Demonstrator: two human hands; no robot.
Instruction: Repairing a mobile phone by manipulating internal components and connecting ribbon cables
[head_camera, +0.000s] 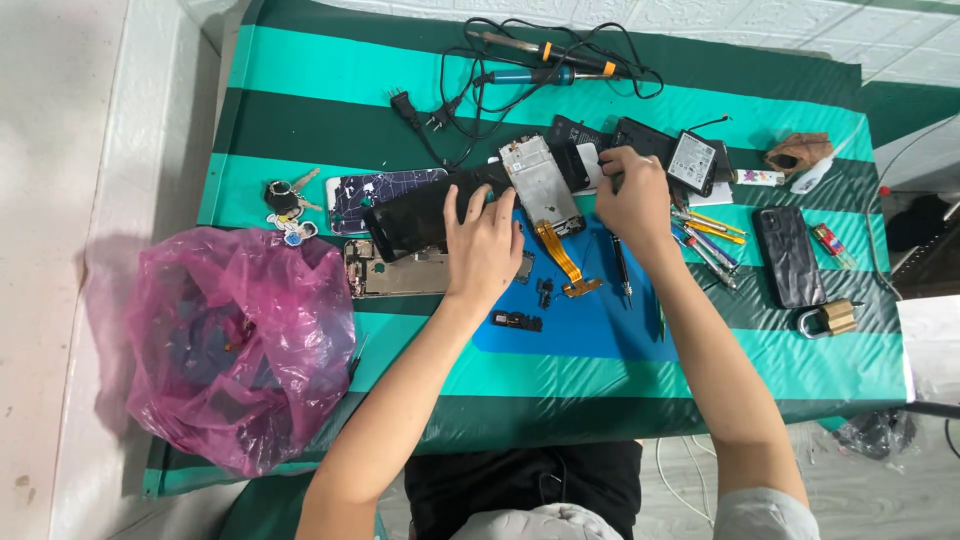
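My left hand (483, 245) lies flat with spread fingers on a black phone screen panel (415, 218) at the middle of the table. Just right of it lies a silver phone board (541, 185) with an orange flex cable (563, 258) trailing toward me. My right hand (632, 200) is curled, its fingertips on small black and white phone parts (583, 160) beside the board; what it pinches is hidden. A blue work mat (580, 320) lies under both hands, with small black parts (517, 321) and a screwdriver (621, 268) on it.
A pink plastic bag (235, 340) sits at the left. Keys (285, 205), a cracked phone back (370, 188) and a phone frame (395, 272) lie left of centre. Two soldering irons (545, 60) with cords lie at the back. A battery (692, 160), several pens (710, 238), a black phone (790, 255) and a padlock (830, 320) are at the right.
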